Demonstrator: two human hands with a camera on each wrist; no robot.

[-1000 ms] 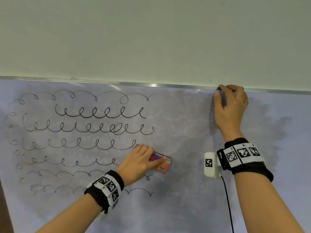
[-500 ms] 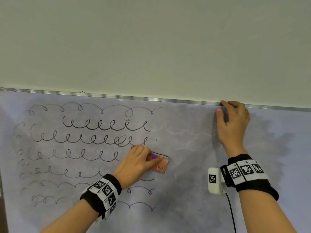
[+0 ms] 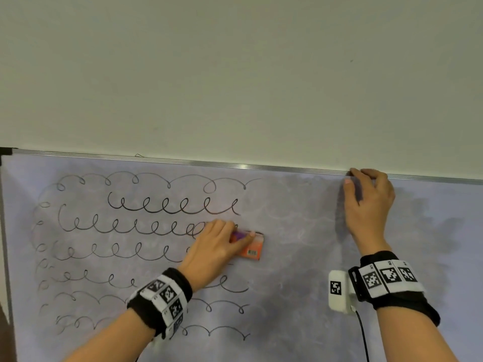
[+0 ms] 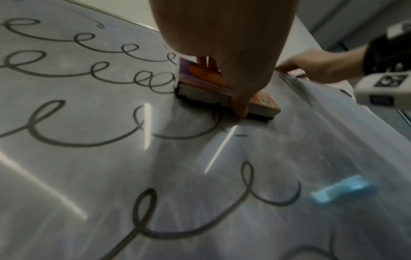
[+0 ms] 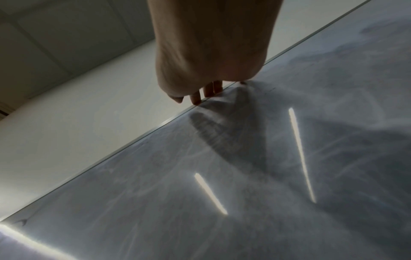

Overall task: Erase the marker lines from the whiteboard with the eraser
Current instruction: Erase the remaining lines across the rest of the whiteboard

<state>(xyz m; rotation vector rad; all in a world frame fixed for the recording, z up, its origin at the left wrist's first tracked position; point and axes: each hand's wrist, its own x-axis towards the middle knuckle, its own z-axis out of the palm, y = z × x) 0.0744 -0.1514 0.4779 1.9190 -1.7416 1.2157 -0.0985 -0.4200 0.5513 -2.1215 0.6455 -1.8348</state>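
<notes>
The whiteboard [image 3: 300, 257] carries rows of looping black marker lines [image 3: 170, 207] on its left half; its right half is smeared grey. My left hand [image 3: 235, 237] grips the orange and purple eraser [image 3: 252, 250] and presses it flat on the board at the right end of the second row. From the left wrist, the thumb [image 4: 240, 105] clamps the eraser [image 4: 262, 103] by its lower edge, with its dark felt on the board. My right hand [image 3: 360, 182] is up at the board's top frame [image 3: 235, 166], fingers [image 5: 195, 98] curled onto the rail.
A bare pale wall [image 3: 235, 74] rises above the board. The board's left frame [image 3: 5, 231] runs down the left edge. A white wrist camera [image 3: 338, 290] with a black cable [image 3: 363, 333] hangs by my right wrist. More loop rows [image 3: 222, 307] lie below my left hand.
My left hand has slid the eraser up the board, from the end of the fourth row to the second. The view has tilted upward. My right hand has stayed on the frame.
</notes>
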